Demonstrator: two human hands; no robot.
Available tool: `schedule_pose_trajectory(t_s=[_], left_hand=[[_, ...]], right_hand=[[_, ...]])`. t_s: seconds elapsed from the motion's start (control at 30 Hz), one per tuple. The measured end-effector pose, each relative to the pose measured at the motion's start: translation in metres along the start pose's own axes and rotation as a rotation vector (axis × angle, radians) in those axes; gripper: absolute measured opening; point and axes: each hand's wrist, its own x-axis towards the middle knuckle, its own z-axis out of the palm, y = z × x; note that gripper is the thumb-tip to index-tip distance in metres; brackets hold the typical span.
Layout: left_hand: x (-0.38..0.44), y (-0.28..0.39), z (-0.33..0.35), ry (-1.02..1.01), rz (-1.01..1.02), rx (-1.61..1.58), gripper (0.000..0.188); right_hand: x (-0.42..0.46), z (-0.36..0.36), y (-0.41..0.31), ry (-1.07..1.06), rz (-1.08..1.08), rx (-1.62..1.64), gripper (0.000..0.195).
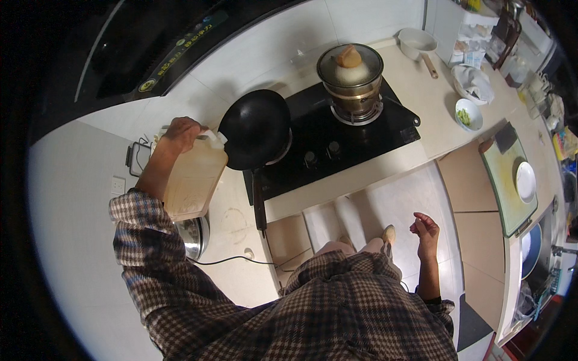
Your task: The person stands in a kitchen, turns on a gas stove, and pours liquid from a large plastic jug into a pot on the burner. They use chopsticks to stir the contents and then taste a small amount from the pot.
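Note:
My left hand [184, 134] grips the handle of a large translucent plastic jug [194, 180] of pale yellowish liquid. The jug is tilted, its mouth at the left rim of a black wok [258, 128] on the left side of the black gas hob [311, 144]. Whether liquid flows from it, I cannot tell. The wok's dark handle points towards me. My right hand [425, 228] hangs above the floor with its fingers bent, and what looks like a small reddish thing is at the fingertips; whether it is held is unclear.
A lidded pot [351, 85] stands on the right burner. Right of it are a saucepan [417, 43], a bowl of chopped greens [468, 115] and a cutting board [503, 180] with a white dish [526, 182]. A metal vessel [194, 237] and a black cord [230, 258] lie at the left. The range hood [135, 49] overhangs.

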Motion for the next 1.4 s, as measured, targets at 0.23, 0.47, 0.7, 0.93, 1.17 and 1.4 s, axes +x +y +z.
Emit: schedule_pose_trajectory(t_s=[0.23,0.47,0.7,0.93,1.17,1.4], left_hand=[[0.012,-0.002,0.010,-0.012,0.009,0.030,0.053],[0.014,-0.002,0.014,0.074,0.025,0.027,0.042],[0.018,-0.002,0.011,0.022,0.020,0.049,0.047],[0.029,-0.007,0.016,0.061,0.092,0.072,0.056],[0.027,-0.001,0.011,0.069,0.022,0.025,0.041],[0.020,-0.008,0.004,0.004,0.056,0.033,0.058]], right_hand=[[0.002,-0.002,0.002,-0.012,0.024,-0.004,0.018],[0.003,0.002,0.005,-0.024,0.040,0.000,0.018],[0.009,0.002,0.008,-0.042,0.039,-0.058,0.020],[0.011,0.003,0.010,-0.077,0.067,-0.075,0.017],[0.008,0.007,0.013,-0.089,0.084,-0.081,0.017],[0.011,0.010,0.015,-0.108,0.067,-0.093,0.018]])
